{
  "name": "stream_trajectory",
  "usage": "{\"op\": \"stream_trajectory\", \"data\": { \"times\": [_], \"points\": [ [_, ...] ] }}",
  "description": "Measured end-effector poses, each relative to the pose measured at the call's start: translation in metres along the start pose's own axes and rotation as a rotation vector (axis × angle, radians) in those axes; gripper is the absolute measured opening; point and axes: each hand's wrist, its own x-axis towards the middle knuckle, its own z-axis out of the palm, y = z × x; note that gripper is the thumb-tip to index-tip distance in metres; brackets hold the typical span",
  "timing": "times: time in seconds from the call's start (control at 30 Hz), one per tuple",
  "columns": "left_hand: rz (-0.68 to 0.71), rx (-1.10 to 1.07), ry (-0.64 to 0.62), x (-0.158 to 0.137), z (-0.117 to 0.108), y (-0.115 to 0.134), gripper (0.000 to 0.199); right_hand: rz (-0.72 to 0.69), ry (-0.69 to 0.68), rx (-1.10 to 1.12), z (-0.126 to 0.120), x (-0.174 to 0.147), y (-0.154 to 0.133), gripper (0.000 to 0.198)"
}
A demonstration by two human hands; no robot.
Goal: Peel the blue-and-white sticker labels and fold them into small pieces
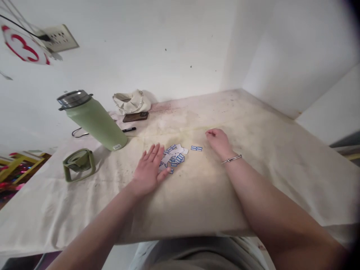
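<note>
My left hand (150, 168) lies flat on the left edge of a pile of small white paper pieces with blue-lined print (176, 155), its fingers stretched out and its thumb spread. Some pieces lie face down, and the hand covers part of the pile. A few printed pieces (196, 148) sit side by side, apart from the pile to its right. Beyond these, my right hand (218, 141) rests near the cloth with its fingers curled closed. Whatever is inside those fingers, if anything, is hidden. A metal bracelet (232, 159) circles the right wrist.
On the left of the cloth-covered table (194, 210) stand a green bottle (97, 122) and its green lid (80, 164). Behind are a black marker (129, 129), a phone (135, 117) and a white handbag (132, 102) near the wall.
</note>
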Motion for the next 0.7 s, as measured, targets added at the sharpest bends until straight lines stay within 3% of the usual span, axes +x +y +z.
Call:
{"op": "stream_trajectory", "data": {
  "times": [0.1,0.23,0.4,0.47,0.57,0.7],
  "points": [
    [0.060,0.018,-0.145,-0.022,0.001,-0.001,0.077,-0.005,-0.025,-0.003,0.002,0.001,0.000,0.025],
    [0.191,-0.018,-0.168,-0.036,0.006,0.030,0.083,-0.013,-0.056,-0.010,0.002,0.000,-0.001,0.024],
    [0.276,-0.086,-0.150,0.000,0.009,0.073,0.075,-0.043,-0.088,-0.017,0.000,-0.002,-0.002,0.023],
    [0.212,-0.060,-0.152,0.024,0.009,0.078,0.073,-0.056,-0.098,-0.017,-0.002,-0.003,-0.002,0.024],
    [0.016,-0.013,-0.170,0.047,0.008,0.066,0.073,-0.062,-0.108,-0.008,-0.004,-0.004,-0.002,0.024],
    [-0.142,0.021,-0.194,0.025,0.005,0.040,0.074,-0.055,-0.114,0.026,-0.004,-0.004,-0.002,0.023]
  ]
}}
